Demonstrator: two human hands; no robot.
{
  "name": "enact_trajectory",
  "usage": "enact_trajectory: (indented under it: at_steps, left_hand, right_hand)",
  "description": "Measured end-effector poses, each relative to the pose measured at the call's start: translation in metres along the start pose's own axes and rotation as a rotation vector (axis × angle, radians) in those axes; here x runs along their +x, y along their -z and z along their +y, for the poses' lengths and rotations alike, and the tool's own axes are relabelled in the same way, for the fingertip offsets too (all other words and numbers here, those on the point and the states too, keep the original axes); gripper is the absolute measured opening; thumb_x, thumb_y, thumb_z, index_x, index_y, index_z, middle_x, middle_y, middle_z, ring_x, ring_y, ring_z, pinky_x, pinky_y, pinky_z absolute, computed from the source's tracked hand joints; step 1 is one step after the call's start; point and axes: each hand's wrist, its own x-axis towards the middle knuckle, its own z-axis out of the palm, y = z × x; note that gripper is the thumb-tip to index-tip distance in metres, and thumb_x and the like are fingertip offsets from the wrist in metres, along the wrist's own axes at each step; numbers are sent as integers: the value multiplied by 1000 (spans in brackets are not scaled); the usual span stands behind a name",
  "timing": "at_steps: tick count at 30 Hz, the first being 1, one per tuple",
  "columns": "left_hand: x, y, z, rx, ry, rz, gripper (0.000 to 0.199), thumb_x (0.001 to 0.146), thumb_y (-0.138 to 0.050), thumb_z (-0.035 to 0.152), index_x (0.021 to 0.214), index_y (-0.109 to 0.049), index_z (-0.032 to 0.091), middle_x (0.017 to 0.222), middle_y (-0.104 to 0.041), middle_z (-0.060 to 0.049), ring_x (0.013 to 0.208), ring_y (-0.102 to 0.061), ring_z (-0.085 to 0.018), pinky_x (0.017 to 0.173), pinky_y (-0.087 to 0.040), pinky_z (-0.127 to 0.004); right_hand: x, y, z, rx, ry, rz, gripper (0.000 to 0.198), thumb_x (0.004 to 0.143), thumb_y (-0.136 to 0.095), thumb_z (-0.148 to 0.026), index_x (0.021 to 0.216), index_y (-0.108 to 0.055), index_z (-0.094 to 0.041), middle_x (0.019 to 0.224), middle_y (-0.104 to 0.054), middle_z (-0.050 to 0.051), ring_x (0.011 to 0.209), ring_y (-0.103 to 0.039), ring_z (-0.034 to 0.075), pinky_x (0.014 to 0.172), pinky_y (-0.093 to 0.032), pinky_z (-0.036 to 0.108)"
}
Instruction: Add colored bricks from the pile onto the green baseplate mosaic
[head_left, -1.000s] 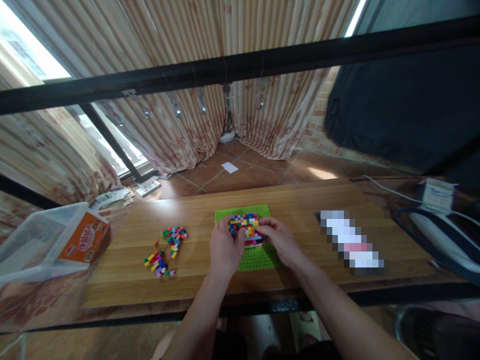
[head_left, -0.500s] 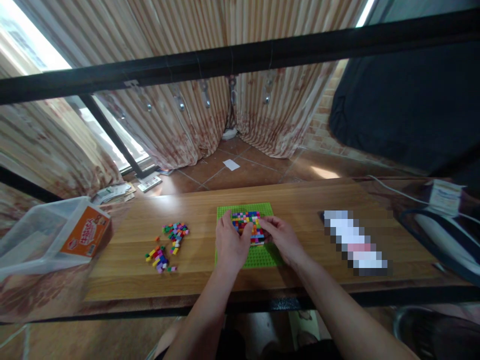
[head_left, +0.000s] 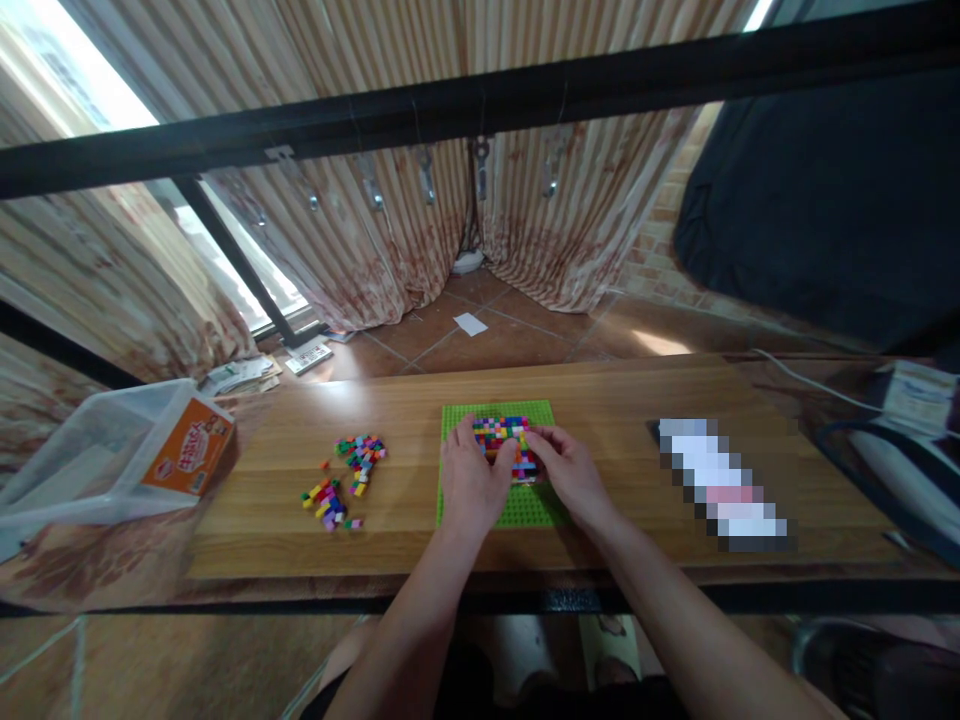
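Note:
A block built of small multicoloured toy bricks (head_left: 504, 430) sits on the green studded baseplate (head_left: 529, 510) in the middle of the table. My left hand (head_left: 474, 478) is wrapped round the block's left side, its thumb lying across the front part. At the right side, the fingers and thumb of my right hand (head_left: 571, 474) are closed on the block's edge. The hands cover parts of both sides, and whether a single loose brick is between the right fingertips is too small to tell. Loose toy bricks (head_left: 365, 452) lie in scattered groups to the left.
On the wooden table (head_left: 600, 390) a blurred-out flat object (head_left: 712, 475) lies to the right. A clear plastic bin (head_left: 112, 440) with an orange label stands at the left end. A white cable (head_left: 817, 380) runs along the right. A black bar (head_left: 337, 115) crosses above the far side.
The view has shifted slightly, so everything sits a little further right in the picture. Both hands stay at the brick block, with only slight finger movement.

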Motion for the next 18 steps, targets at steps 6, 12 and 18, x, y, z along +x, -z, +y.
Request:
enact_trajectory:
  at_steps: [6,12,18]
  left_hand:
    - [-1,-7,-3,-127,-39,-24,62,86,-58,34,141,-42,10,142,-51,-22,135,-47,-32,113,-36,-48]
    - [-3,-13,-1,-133,-53,-55,62,87,-54,28,143,-39,6,148,-43,-24,141,-39,-32,115,-35,-48]
    - [-5,-12,0,-139,-63,-89,59,88,-51,25,143,-38,7,149,-40,-24,145,-31,-32,116,-33,-50]
  right_hand:
    - [3,-1,2,-100,39,5,45,75,-66,-57,98,-69,-19,88,-73,6,71,-64,18,51,-43,26]
    - [8,-2,3,-166,56,-9,46,75,-67,-52,106,-69,-19,97,-72,7,83,-66,21,61,-49,29]
    - [7,-3,0,-156,54,-7,50,75,-67,-52,114,-67,-20,102,-71,7,78,-66,20,62,-52,30]
